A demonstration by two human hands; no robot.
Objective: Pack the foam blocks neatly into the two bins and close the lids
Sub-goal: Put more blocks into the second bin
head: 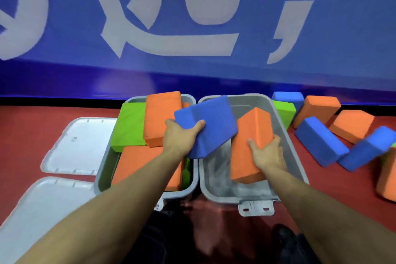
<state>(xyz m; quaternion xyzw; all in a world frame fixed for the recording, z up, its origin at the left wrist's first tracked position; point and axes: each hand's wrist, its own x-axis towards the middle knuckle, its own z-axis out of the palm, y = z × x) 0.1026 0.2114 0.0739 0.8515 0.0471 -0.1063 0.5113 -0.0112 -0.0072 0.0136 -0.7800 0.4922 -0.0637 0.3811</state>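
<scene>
My right hand [266, 152] grips an orange foam block [250, 146] upright inside the right bin [300, 169], saving floor space; left hand [182, 135] pinches a blue foam block [211, 123] alongside, queued.

Gripping a blue block [205, 123] with the left hand [182, 136], an orange block [249, 146] with the right hand [267, 152], over two grey bins [300, 169].

Two bins [199, 178] side by side — lids [70, 148] left, loose blocks [334, 135] right.

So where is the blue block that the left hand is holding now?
In the head view, the blue block sits at centre, gripped by the left hand above the gap between the two bins, beside the orange block.
</scene>
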